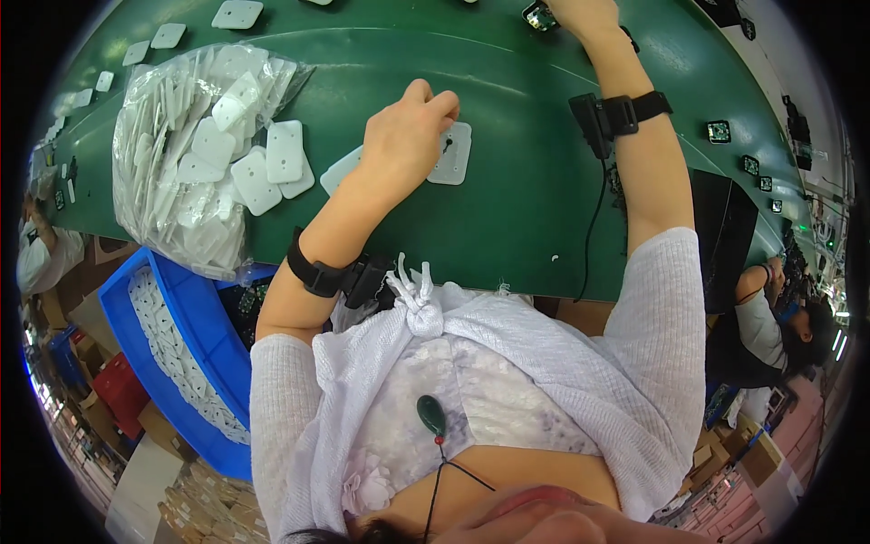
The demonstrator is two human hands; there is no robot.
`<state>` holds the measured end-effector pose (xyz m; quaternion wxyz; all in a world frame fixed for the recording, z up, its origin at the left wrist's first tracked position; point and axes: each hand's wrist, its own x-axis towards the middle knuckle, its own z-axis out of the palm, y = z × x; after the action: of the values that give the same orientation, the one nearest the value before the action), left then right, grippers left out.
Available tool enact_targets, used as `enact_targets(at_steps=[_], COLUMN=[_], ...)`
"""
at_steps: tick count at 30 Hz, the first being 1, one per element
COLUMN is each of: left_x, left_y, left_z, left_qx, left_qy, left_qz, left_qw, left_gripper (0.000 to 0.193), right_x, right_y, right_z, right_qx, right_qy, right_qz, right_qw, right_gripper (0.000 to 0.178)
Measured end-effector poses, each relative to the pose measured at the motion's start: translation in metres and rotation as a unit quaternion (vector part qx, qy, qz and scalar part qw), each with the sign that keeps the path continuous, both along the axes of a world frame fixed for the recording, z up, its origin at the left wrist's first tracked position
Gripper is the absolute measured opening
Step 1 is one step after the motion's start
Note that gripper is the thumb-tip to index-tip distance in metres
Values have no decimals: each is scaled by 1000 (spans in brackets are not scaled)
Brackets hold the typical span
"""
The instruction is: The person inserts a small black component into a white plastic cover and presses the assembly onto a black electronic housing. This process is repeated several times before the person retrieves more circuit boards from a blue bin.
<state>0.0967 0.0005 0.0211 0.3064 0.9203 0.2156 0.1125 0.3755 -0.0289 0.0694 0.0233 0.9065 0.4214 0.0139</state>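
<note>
Head view: green tabletop (507, 227) spans the upper frame, bare at centre, left hand (412, 131) pinching a white plate (451, 154), right hand (584, 14) cut off at the top edge, grip unclear.

I saw a clear plastic bag (186, 145) lying open on the green surface (526, 208) at my left, stuffed with white rounded plates. Below its edge sat a blue bin (195, 335) lined with more white pieces. Brown cardboard boxes (100, 335) and a red crate (122, 394) stood on the floor at far left.
</note>
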Motion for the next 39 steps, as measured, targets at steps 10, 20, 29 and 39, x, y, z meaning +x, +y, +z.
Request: enact_targets(at_steps=[10,20,29,39], left_x=[-27,-38,-51,-58], left_y=[-33,-24,-21,-20], left_z=[1,-16,-14,-12], left_qx=[166,98,-67,31], left_qy=[-6,-133,-188,-116], left_qz=[51,-117,-58,-94], left_qw=[985,979,978,988], left_gripper=[59,51,54,56], right_x=[-77,-127,-167,-177], right_y=[-91,-154,-137,-136], right_z=[-27,-27,-17,-28], right_qx=[404,309,281,261], right_qy=[318,195,274,205], right_qz=[117,131,258,276], right_qw=[850,922,883,902], right_gripper=[32,37,41,43])
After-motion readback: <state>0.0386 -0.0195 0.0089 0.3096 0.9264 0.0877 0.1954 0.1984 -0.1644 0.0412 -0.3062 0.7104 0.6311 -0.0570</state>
